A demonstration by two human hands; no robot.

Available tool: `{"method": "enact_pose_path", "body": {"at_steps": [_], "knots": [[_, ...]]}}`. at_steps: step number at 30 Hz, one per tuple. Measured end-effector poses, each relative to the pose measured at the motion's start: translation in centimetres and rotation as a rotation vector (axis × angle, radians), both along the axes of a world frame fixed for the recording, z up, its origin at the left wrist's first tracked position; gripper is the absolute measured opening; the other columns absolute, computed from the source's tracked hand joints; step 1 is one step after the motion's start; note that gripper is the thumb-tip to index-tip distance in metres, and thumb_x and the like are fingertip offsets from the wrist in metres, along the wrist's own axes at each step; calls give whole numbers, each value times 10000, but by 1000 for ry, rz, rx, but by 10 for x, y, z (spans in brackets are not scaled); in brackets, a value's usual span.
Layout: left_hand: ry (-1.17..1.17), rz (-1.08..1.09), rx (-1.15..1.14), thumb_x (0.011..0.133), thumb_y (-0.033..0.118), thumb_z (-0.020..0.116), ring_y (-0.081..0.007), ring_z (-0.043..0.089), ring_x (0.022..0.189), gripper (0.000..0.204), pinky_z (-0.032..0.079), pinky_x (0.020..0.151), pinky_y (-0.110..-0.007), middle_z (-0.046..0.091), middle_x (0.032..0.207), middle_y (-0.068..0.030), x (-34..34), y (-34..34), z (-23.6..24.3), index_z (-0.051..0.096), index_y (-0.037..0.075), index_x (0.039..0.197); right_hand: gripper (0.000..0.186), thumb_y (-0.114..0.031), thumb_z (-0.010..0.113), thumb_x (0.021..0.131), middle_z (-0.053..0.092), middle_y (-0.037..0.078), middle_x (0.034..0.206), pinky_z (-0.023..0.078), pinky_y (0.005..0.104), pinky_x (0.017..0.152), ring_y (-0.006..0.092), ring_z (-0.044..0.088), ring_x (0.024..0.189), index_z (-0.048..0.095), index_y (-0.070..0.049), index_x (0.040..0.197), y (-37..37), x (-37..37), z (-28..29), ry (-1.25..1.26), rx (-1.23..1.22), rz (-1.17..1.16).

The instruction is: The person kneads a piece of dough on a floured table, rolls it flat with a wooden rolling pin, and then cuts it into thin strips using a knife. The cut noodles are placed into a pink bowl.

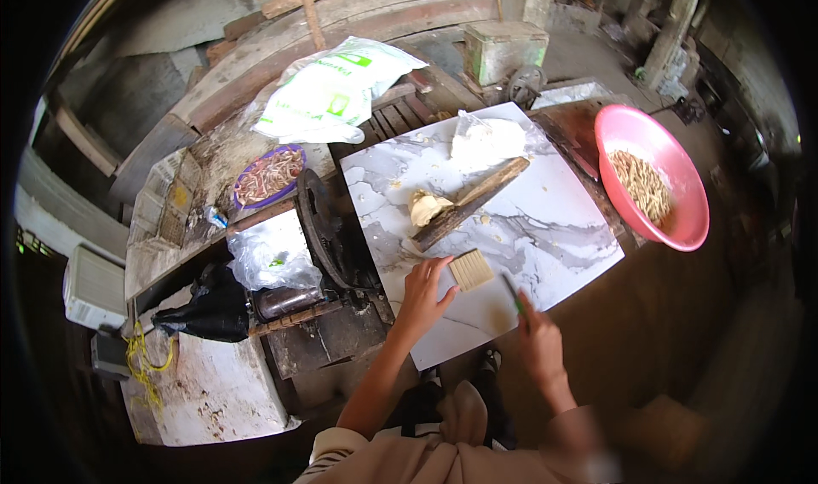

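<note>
A flat, squarish piece of pale dough (471, 270) marked by parallel lines lies near the front of the marble-patterned board (545, 267). My left hand (423, 295) is at its left edge, thumb and fingers apart, fingertips at or against the dough. In my right hand (539, 339) is a green-handled knife (514, 292), its blade pointing away from me, just right of the dough and apart from it. Farther back, a dark wooden rolling stick (471, 204) lies slantwise. A lump of dough (426, 208) sits beside the stick's left side.
A plastic bag of white powder (490, 139) is at the board's far edge. Right stands a pink basin (692, 190) holding many short pale sticks. Left are a wheeled machine (319, 228), a purple-rimmed tray (300, 170) of strips, and a black bag (209, 309). A white-green sack (332, 96) lies behind.
</note>
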State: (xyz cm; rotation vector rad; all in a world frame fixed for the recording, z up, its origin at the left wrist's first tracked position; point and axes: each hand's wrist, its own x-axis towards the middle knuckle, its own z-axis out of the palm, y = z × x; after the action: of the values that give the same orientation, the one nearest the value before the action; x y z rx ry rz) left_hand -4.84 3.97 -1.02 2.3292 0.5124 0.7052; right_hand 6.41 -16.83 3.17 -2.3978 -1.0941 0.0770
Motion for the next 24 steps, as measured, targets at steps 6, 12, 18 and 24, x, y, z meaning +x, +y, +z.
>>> {"method": "enact_pose_path", "body": {"at_steps": [6, 12, 18, 24], "knots": [[33, 39, 89, 828, 213, 659, -290, 453, 1108, 431, 352, 927, -428, 508, 1122, -90, 26, 6, 1, 520, 107, 1222, 440, -95, 577, 869, 565, 168, 902, 495, 446, 702, 361, 573, 821, 491, -100, 1300, 68, 96, -21, -112, 52, 133], [114, 157, 98, 843, 188, 627, -291, 448, 1090, 338, 347, 922, -427, 515, 1091, -78, 41, -2, 1, 553, 129, 1167, 433, -101, 600, 845, 559, 144, 970, 469, 431, 788, 334, 536, 919, 512, -82, 1268, 98, 130, -37, -142, 39, 311], [152, 279, 74, 842, 157, 607, -284, 446, 1086, 276, 348, 902, -430, 514, 1080, -66, 50, -17, 2, 597, 165, 1118, 290, -84, 607, 809, 499, 105, 1063, 395, 433, 835, 308, 470, 1010, 592, -83, 1098, 109, 126, -37, -230, 204, 512], [144, 344, 50, 842, 144, 597, -275, 439, 1088, 214, 339, 899, -430, 504, 1094, -55, 62, -27, 4, 635, 165, 1052, 177, -60, 607, 783, 461, 87, 1102, 343, 452, 877, 298, 417, 1063, 612, -91, 956, 121, 115, -38, -41, 186, 666]]}}
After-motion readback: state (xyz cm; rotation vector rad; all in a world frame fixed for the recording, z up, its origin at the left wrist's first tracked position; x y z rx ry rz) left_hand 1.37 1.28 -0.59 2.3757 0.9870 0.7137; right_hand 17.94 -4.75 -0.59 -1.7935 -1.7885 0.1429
